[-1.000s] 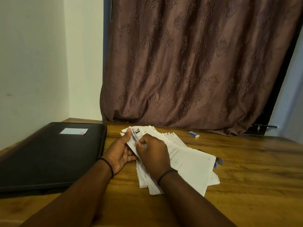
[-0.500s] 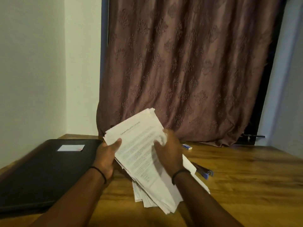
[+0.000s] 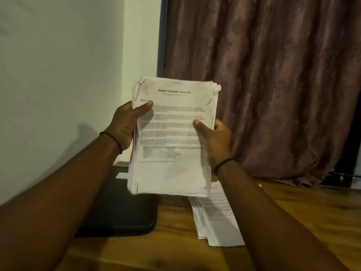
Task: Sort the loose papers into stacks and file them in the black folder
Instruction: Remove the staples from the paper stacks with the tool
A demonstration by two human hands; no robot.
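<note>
Two hands are on the paper stack; how do they grip it? asks the first speaker.

The left hand clasps the stack's left edge, answers the second, with the thumb laid across the printed front and the fingers behind the sheets, out of sight. The right hand clasps the right edge a little lower, thumb on the front page too, fingers likewise hidden. Each wrist wears a thin black band.

And where is the stack itself?

It is held upright, clear of the wooden table, with the front page facing the camera. The bold heading reads "Sample Education Transcript"; the text below it is too blurred to read. The top corners are crumpled.

What of the other papers?

A heap of loose papers lies flat on the table beneath the right forearm, slightly fanned. The black folder lies closed on the table just left of that heap, below the raised stack. A white label at its far end is mostly covered by the held sheets. Behind stand a pale wall on the left and a brown patterned curtain on the right.
</note>
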